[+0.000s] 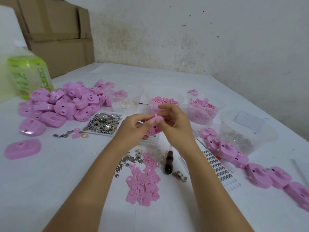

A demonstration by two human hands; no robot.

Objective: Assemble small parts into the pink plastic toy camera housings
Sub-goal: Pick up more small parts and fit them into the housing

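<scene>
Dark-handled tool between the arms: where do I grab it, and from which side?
Take the tool by its bulbous handle, from above on the near side. It lies flat, handle end toward the person, while its thin shaft runs away under the wrist of the right hand. The handle's narrowed waist probably seats fingers.

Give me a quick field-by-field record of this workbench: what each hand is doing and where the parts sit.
Left hand: holds pink camera housing above the table
Right hand: pinches the same housing's top
Housing pile: far left
Metal parts tray: left of the hands
Housing row: right side
Wooden-handled tool: on the table, nearer than the hands
Flat pink plates: near centre
</scene>
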